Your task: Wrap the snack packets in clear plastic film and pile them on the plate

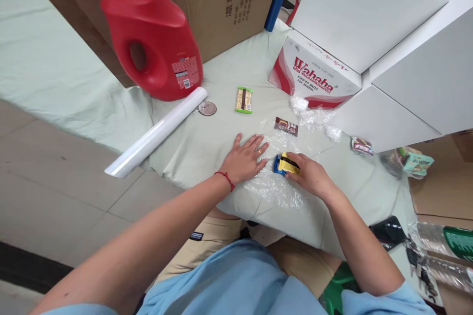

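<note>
- A single view, worn on the person's head, looking forward and steeply down past the light blue cloth shirt [236,275]
- Near the work, with the bare left hand [246,158] and bare right hand [308,174] around mid-frame
- Faces across the pale green cloth-covered tabletop [218,133], which runs aslant, toward the large brown cardboard box [210,10] at the upper edge
- Wide enough to take in grey tiled floor [74,167] at left

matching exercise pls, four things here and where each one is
1. large red plastic jug
2. glossy white roll
3. blue-and-yellow wrapped packet
4. red cord bracelet

A. held by the right hand
B. round the wrist of the left hand
C. in front of the brown cardboard box
D. partly overhanging the pale green cloth

Pairs: 1C, 2D, 3A, 4B
</note>
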### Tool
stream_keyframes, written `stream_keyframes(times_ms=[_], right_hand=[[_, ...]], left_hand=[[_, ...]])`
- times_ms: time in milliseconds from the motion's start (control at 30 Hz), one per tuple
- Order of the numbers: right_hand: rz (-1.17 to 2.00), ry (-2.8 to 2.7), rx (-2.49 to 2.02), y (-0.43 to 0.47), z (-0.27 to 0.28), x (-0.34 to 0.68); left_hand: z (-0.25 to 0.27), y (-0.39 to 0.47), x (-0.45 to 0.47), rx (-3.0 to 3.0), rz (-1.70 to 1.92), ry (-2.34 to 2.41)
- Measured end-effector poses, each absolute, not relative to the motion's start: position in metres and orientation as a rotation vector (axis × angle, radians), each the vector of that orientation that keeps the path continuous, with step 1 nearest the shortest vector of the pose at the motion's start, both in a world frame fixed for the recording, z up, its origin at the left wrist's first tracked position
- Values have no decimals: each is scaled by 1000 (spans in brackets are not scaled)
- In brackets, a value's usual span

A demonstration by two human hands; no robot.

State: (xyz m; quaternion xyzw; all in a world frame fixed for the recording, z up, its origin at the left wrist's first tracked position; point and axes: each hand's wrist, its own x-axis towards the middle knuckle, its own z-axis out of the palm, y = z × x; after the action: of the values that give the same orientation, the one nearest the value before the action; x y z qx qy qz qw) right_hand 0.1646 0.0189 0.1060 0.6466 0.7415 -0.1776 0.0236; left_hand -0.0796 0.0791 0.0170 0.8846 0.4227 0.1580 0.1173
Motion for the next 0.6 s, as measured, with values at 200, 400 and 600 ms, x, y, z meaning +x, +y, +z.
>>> stream_keyframes(times_ms=[200, 400, 600], right_hand=[[-492, 2346, 1894, 23, 102, 150], [-381, 2299, 1975, 25, 103, 154], [-404, 2312, 2033, 36, 98, 155]], left_hand=[[18, 79, -79, 2593, 461, 1235], [18, 79, -80, 2580, 469, 1229], [18, 79, -80, 2580, 468, 1241]])
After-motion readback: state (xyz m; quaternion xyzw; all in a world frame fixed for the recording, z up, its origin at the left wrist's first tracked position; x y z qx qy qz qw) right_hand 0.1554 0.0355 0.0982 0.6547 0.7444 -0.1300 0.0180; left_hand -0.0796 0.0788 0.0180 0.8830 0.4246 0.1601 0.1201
